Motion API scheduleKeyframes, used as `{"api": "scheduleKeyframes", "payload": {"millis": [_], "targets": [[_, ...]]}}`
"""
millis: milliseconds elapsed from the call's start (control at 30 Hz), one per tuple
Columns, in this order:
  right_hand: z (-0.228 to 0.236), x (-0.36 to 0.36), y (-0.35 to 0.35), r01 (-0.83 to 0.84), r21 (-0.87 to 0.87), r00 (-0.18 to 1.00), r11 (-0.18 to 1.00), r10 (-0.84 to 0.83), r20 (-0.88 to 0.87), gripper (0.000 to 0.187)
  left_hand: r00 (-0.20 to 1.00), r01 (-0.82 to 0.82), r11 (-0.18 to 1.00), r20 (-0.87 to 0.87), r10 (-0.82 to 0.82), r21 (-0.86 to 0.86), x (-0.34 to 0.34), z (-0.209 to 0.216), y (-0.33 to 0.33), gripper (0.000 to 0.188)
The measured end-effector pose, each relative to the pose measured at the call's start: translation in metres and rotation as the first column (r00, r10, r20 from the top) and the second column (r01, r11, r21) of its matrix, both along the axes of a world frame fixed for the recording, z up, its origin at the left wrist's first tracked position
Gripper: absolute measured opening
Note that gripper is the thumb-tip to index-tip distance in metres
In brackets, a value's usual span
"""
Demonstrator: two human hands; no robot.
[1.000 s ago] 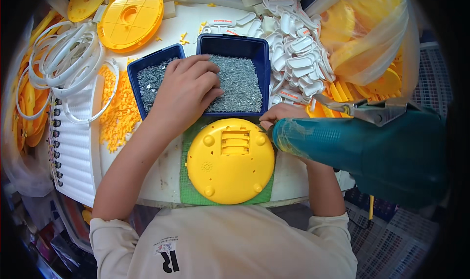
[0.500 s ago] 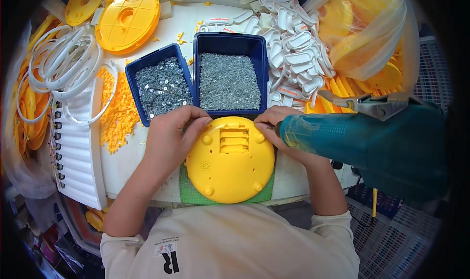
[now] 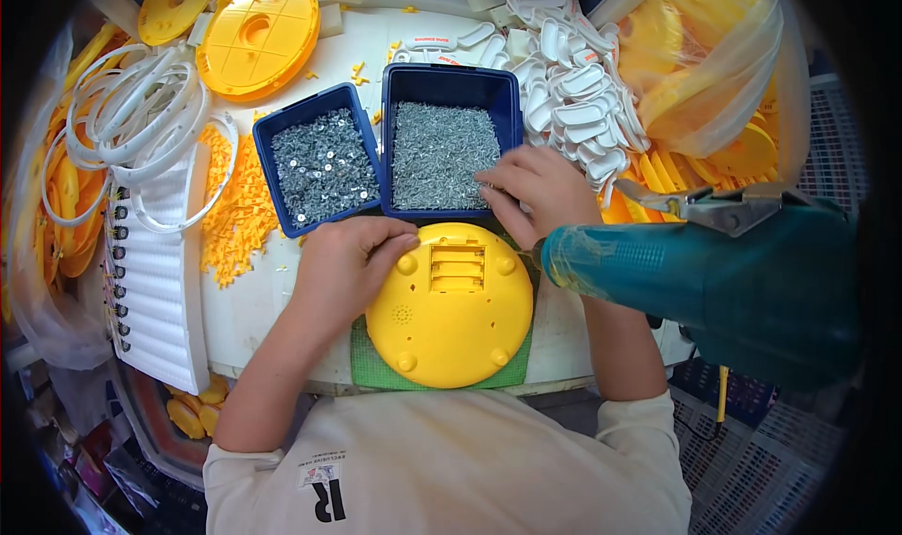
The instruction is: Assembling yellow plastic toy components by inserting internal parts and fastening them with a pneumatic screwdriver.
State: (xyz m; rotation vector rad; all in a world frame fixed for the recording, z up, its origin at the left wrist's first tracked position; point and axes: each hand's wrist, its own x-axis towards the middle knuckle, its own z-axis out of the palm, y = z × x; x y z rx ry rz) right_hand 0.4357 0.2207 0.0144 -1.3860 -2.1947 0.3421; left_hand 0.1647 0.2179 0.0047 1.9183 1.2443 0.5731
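A round yellow plastic casing with an open battery compartment lies on a green mat in front of me. At its upper left rim, my left hand has thumb and forefinger pressed together; whatever is between them is too small to make out. My right hand reaches over the near right corner of a dark blue bin of small metal screws. Its fingertips are drawn together at the screws, and anything pinched there is hidden. A teal power screwdriver lies across the right, its tip near my right wrist.
A smaller blue bin of washer-headed screws stands left of the screw bin. Small orange parts, white rings and a white foam tray lie left. White oval parts and bagged yellow discs are at the right.
My right hand has left the casing's upper right rim and moved up to the screw bin. The left hand stays at the casing's upper left. The whole view has shifted slightly.
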Motion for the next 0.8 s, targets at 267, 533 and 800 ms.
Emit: {"api": "scheduleKeyframes", "payload": {"millis": [267, 533, 800], "targets": [[0.001, -0.019, 0.033, -0.033, 0.077, 0.942, 0.996, 0.005, 0.336, 0.016, 0.971, 0.237, 0.927, -0.105, -0.216, 0.291, -0.017, 0.001, -0.004, 0.035], [-0.001, -0.007, 0.028, -0.031, 0.136, 0.975, 0.99, 0.0, 0.222, 0.015, 0.981, 0.155, 0.843, -0.181, -0.069, 0.515, 0.009, 0.018, 0.036, 0.021], [0.015, 0.005, -0.023, 0.083, 0.028, 0.992, 0.996, -0.08, -0.093, 0.016, 0.951, 0.223, 0.767, -0.306, -0.037, 0.601, 0.022, -0.007, 0.067, 0.009]]}}
